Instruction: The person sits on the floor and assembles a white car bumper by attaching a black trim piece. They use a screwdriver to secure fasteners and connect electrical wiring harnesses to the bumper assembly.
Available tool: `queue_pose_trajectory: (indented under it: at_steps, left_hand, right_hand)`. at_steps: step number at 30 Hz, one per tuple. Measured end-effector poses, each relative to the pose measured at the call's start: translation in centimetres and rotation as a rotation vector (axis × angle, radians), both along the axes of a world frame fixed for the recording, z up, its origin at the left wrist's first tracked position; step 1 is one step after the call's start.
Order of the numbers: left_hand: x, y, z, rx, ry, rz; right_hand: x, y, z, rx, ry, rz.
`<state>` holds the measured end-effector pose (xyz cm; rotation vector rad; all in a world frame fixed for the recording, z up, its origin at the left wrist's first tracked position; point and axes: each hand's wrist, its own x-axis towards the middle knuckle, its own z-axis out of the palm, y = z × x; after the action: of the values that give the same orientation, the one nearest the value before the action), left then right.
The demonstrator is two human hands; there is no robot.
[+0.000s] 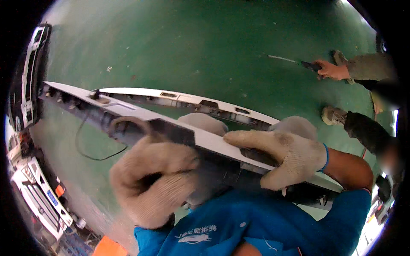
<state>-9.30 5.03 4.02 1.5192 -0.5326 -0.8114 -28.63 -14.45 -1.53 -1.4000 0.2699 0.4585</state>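
A long panel (207, 141) with a white edge and a dark inner side is held slantwise in front of the body, above the green floor (192, 51). Its edge is grasped by the gloved right hand (294, 155). The gloved left hand (156, 183) is seen blurred beside the inner side, with the fingers bent; whether anything is gripped by it cannot be told. A thin cable (101, 160) is seen below the panel's left part. Beyond it, a second white panel (188, 98) is placed. At the right, a tool (309, 66) is held by a co-worker's hand (335, 70).
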Motion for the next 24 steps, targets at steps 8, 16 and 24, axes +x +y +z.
queue_pose_trajectory:
  at_steps: [8,16,24]
  left_hand:
    - [-0.3,2.0,-1.5,0.208,0.283,-0.115]
    - [-1.1,0.3,-2.4,0.246,0.342,-0.06]
    - [-1.1,-0.9,-3.4,0.291,0.437,-0.08]
  right_hand:
    - [1.3,0.2,0.9,-0.36,-0.23,0.025]
    - [3.2,0.5,-0.4,-0.266,-0.311,-0.305]
    - [5.2,0.0,-1.3,-0.363,-0.539,-0.349]
